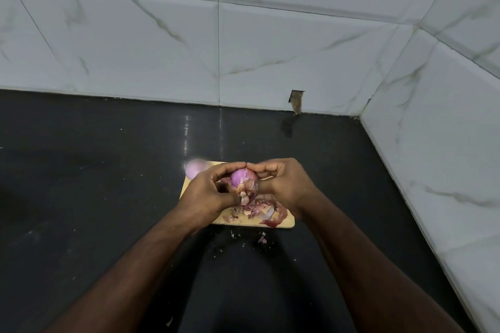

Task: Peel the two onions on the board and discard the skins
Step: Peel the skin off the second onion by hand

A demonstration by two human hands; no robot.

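Countertop of glossy black stone (108, 184) fills the lower part of the view, meeting a wall of white marble-look tiles with grey veins (162, 35) that turns a corner on the right. A small rough hole (296, 101) breaks the tile just above the counter's back edge. Near the middle lies a pale wooden cutting board (286, 220), largely hidden beneath the person's two bare forearms and hands. Loose papery purple and tan onion skins (263, 211) are heaped on the board's near right part, and a few tiny scraps (261, 239) lie on the counter just beside the board's front edge.

The left hand (208, 194) and the right hand (284, 184) meet above the board, their fingertips touching over a round purple onion (243, 177). Both hands curl around this onion; the right thumb presses a flap of skin at its lower side, and the left thumb lies just below. The exposed top is smooth, shiny and pinkish purple, while ragged dry skin clings underneath.

A second, pale purple onion (194, 169) rests at the board's far left corner, looking blurred and already bare, partly hidden by the left hand.
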